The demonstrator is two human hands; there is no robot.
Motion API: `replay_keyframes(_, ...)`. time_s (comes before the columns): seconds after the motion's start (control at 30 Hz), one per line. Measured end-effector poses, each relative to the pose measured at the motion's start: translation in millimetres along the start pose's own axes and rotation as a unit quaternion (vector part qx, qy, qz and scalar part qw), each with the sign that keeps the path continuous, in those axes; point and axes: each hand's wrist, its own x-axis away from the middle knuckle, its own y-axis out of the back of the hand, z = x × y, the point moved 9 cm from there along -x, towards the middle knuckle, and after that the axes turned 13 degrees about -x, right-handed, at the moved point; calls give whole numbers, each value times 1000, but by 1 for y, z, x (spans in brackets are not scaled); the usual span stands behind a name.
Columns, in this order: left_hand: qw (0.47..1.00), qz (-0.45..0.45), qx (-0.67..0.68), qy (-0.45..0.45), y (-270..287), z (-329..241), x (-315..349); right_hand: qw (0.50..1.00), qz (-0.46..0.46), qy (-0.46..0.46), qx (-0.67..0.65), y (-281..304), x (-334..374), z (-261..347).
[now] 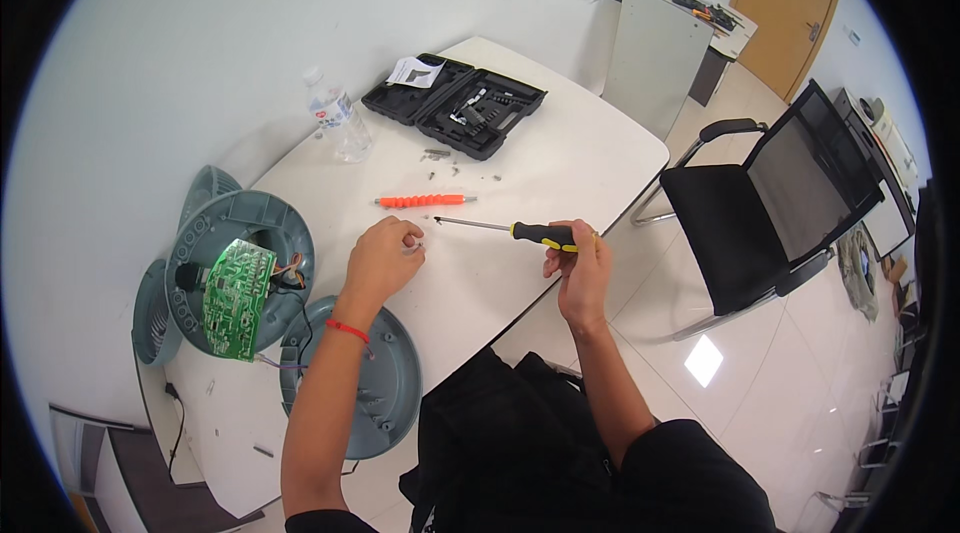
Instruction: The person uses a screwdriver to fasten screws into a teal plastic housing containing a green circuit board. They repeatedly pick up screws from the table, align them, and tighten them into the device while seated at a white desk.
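Holding a black-and-yellow screwdriver (533, 233), the right hand (582, 271) curls mostly closed.

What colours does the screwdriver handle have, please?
The screwdriver handle is black with yellow parts, visible in the head view.

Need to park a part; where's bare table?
Biggest: table right of the case and above the screwdriver, out to the right edge. Smaller: below the screwdriver, between left hand and right hand. Crowded: left side, with housing, board, cover; small parts between case and orange shaft.
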Motion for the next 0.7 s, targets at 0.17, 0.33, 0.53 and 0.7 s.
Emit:
replay_keyframes(0.17, 999, 14, -18, -29, -9, 3, -4, 999, -11, -25, -38, 3, 1, -4)
replay_keyframes(0.33, 994, 32, 108, -5, -6, -3, -4, 995, -33, -53, -75, 4, 3, -6)
replay_keyframes(0.53, 975, -29, 218, -10, -2, -2, -6, 992, -36, -75, -93, 6, 3, -10)
replay_keyframes(0.7, 971, 9, 234, 54, -6, 2, -5, 992, -38, -79, -96, 6, 4, -10)
